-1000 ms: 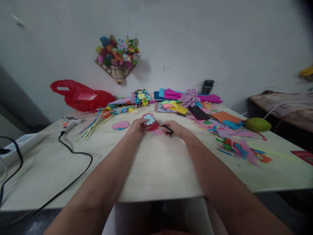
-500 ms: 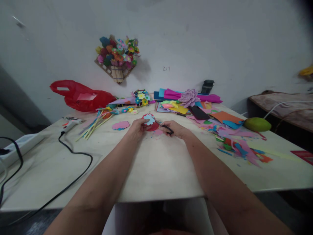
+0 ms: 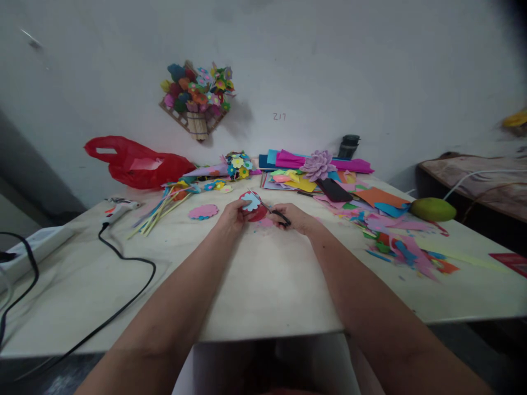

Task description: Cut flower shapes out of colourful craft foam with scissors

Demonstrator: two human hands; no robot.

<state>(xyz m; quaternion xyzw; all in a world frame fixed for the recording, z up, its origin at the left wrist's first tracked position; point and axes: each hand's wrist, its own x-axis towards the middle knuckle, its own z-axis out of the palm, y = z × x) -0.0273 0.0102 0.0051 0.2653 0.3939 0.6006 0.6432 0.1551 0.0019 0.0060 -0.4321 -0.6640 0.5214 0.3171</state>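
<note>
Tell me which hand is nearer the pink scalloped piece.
Left: the left hand is just right of the pink scalloped piece; the right hand is farther right, holding scissors.

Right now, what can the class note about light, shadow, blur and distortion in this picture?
Head view: dim light, soft shadow right of the wall bouquet; head view: scraps and scissors look soft-edged; head view: upper-right corner darkened, forearms seemingly stretched toward the bottom.
</note>
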